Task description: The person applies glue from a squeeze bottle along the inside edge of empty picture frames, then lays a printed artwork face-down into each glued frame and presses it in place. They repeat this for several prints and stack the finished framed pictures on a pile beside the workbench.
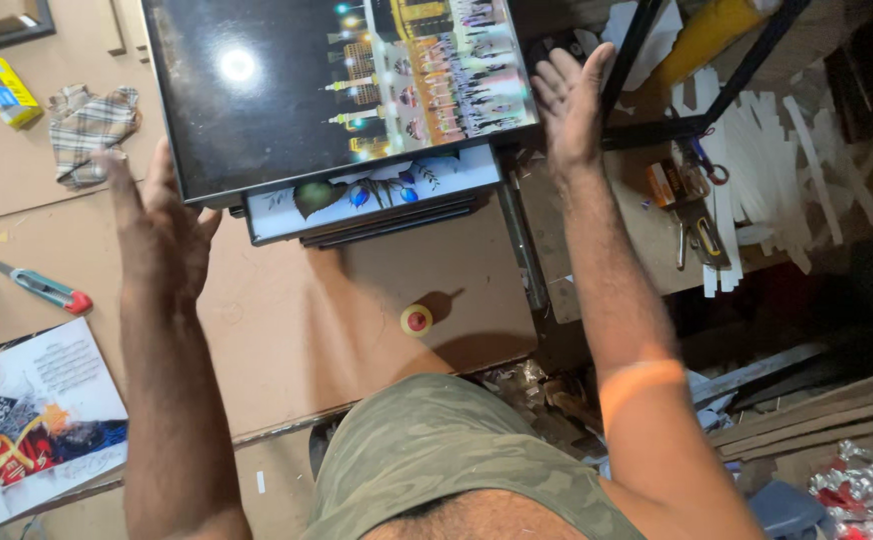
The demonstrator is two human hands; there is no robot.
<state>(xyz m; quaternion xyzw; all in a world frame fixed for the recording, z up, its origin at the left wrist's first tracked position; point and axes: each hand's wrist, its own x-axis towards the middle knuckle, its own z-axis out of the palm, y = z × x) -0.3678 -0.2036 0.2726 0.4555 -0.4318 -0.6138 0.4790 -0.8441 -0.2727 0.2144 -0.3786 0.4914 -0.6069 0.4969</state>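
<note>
Head camera looks down: left hand (162, 225) and right hand (569, 100), both open with fingers spread, flank a black framed picture (287, 90) lying on stacked frames (377, 205) on the brown table (287, 330)

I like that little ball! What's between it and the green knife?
Only bare brown board lies between the small yellow ball and the green utility knife, seen in the head view.

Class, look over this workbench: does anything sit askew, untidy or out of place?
Yes. The glass frame sits skewed on the stack of pictures, overhanging it, with the left hand and right hand open at its sides. White strips lie scattered at the right.
</note>
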